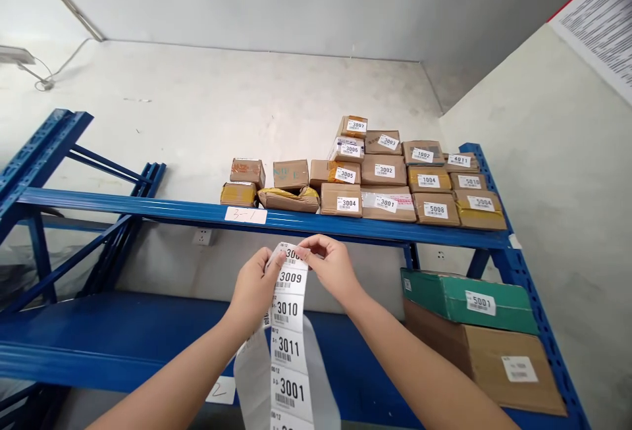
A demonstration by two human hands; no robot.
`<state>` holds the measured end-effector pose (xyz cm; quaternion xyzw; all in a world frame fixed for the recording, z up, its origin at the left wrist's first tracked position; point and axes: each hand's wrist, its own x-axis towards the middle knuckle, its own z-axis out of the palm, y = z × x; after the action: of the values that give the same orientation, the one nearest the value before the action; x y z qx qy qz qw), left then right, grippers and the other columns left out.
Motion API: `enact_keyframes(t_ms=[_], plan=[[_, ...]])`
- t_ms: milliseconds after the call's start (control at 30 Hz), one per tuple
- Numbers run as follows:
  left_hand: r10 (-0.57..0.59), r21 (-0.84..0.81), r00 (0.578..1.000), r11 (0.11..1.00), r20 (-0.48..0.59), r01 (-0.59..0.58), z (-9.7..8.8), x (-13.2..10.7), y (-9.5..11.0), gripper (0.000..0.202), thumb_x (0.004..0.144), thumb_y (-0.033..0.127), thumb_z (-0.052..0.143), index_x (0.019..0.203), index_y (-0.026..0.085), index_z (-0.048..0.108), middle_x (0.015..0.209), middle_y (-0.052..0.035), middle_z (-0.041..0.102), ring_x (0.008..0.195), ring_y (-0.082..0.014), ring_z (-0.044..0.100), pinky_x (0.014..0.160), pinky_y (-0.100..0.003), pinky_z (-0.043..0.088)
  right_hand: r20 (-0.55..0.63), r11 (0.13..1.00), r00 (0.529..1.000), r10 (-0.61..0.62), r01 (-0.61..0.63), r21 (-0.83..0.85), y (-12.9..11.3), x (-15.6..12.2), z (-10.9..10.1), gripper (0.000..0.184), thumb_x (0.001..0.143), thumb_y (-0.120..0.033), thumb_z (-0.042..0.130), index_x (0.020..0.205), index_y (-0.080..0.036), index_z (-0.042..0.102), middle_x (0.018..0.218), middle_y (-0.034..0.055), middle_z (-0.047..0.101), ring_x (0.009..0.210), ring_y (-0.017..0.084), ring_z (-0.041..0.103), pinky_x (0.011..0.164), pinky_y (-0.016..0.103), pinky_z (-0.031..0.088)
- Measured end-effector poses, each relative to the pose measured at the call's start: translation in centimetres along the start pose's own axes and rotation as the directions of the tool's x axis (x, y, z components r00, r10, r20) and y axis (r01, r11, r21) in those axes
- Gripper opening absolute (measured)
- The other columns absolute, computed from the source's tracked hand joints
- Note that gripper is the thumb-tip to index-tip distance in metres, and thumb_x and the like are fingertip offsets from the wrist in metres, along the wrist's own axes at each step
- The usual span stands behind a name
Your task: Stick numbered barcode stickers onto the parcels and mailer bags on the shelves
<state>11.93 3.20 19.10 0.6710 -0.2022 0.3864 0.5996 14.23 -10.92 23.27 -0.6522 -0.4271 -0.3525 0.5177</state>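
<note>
Two blue shelves [162, 315], pale wall [222, 101] behind, left grip [253, 285] and right grip [332, 268] pinching label strip [287, 311] near top.

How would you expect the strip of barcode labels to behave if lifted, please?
The strip of barcode labels would probably flop, since it hangs from the left hand and right hand. Being thin, it is likely light and easily creased.

One head view, forward, near the blue rack [148, 208]
</note>
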Motion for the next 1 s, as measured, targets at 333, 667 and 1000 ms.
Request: enact_keyframes(t_ms=[333, 667, 1000], plan=[[-0.191, -0.071, 0.972, 0.977, 0.139, 0.203, -2.2, -3.0, -0.3, 0.044, 0.071, 0.059, 0.061, 0.065, 0.021, 0.039, 0.061, 0.0032, 0.059, 0.056, -0.0147, 0.058, 0.049, -0.023, 0.039, -0.146, 0.860, 0.962, -0.231, 0.131, -0.493, 0.7, 13.0, -4.0, 0.010, 0.079, -0.025, 0.052, 0.076, -0.019, 0.060, 0.071, 0.0014, 0.062, 0.067, 0.017, 0.056, 0.068, 0.032, 0.045], [-0.235, -0.078, 0.964, 0.966, 0.127, 0.246, -3.9, -3.8, -0.2, 0.045, 0.068, 0.057, 0.066, 0.062, 0.021, 0.041, 0.060, 0.0020, 0.064, 0.055, -0.0152, 0.062, 0.046, -0.022, 0.041, -0.062, 0.555, 0.922, -0.381, 0.175, -0.813, 1.2, 12.9, -3.5, 0.032, 0.079, -0.014, 0.055, 0.111, -0.016, 0.061, 0.112, 0.0167, 0.052, 0.101, 0.030, 0.051, 0.084, 0.044, 0.044], [-0.216, -0.141, 0.967, 0.962, 0.132, 0.234, -4.0, -3.8, 0.4, 0.044, 0.066, 0.059, 0.067, 0.064, 0.021, 0.044, 0.062, 0.0009, 0.066, 0.056, -0.0173, 0.064, 0.048, -0.024, 0.045, 0.109, 0.856, 0.949, -0.295, 0.314, -0.411, 1.8, 5.9, -3.3, 0.024, 0.084, -0.019, 0.046, 0.098, -0.018, 0.066, 0.099, 0.0100, 0.065, 0.092, 0.023, 0.060, 0.084, 0.041, 0.049]])
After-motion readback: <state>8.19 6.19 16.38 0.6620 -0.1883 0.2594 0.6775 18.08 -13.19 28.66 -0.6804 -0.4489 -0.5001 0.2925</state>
